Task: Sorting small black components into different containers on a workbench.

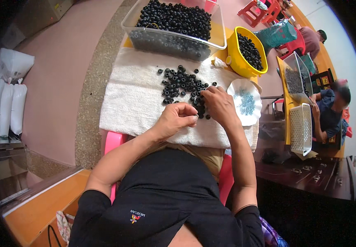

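Small round black pieces (176,84), with holes through their middles, lie in a loose pile on a white towel (122,90). My left hand (174,120) is at the near edge of the pile, thumb and index finger pinched together. What sits between those fingertips is too small to make out. On the right side of the pile, my right hand (220,105) points down with its fingers curled in among the black pieces. Its fingertips are partly hidden, and whatever they grip does not show. Beside it, a white scalloped plate (233,87) carries many tiny bluish clear bits (247,103).
Behind the towel stand a clear plastic bin (173,51) and a yellow basket (234,57), both full of black pieces. A crumpled white tissue (219,62) lies between them. To the right, another person (332,109) works by a white perforated basket (300,127). White sacks (5,107) stand far left.
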Tool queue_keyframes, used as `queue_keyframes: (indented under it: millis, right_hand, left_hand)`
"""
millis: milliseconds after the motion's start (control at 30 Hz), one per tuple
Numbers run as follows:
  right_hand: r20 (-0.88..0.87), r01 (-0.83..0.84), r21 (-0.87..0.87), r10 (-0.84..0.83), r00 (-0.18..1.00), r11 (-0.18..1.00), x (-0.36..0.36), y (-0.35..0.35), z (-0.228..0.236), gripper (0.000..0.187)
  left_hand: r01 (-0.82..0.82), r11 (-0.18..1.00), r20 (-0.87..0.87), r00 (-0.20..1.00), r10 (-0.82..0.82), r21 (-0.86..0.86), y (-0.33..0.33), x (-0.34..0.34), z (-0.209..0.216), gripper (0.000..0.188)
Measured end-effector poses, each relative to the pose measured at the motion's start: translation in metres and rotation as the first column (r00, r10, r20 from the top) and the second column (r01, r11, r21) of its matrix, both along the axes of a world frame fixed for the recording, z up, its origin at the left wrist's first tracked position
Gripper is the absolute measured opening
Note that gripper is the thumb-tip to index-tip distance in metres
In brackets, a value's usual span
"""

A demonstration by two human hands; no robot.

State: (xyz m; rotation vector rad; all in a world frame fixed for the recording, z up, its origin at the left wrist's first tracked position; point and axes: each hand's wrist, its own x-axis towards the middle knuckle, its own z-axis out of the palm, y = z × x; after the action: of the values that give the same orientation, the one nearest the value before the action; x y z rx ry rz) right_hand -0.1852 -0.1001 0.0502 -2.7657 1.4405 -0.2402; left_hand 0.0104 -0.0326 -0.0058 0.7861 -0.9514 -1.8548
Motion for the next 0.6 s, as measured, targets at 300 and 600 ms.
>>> queue_keyframes:
  millis: [300,600]
  right_hand:
    - [-0.004,-0.03,0.003,0.03,1.0,1.0,0.0032,-0.0073,-0.0015,0.013]
    - [-0.066,-0.044,0.111,0.052,0.996,0.993,0.0038,-0.008,0.0041,0.009]
  left_hand:
    - [0.012,1.0,0.011,1.0,-0.012,-0.022,-0.0015,-0.0002,-0.0023,0.015]
    - [0.012,1.0,0.004,1.0,-0.012,-0.027,-0.0004,-0.0004,-0.0026,0.016]
